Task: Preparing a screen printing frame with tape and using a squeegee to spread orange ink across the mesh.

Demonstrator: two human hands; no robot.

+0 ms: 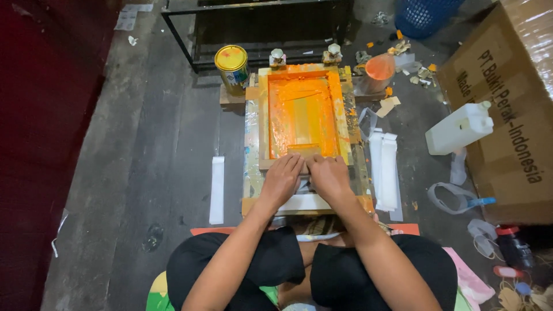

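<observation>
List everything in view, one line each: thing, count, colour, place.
printing frame: one, wood smeared orange, centre of floor
squeegee: one, wooden, near edge of frame
paint tin: one, yellow, left of frame top
plastic cup: one, orange inside, right of frame top
jug: one, white, lying right
cardboard box: one, brown, far right
basket: one, blue, top right
white strips: several, both sides of frame
left hand: at squeegee
right hand: at squeegee
</observation>
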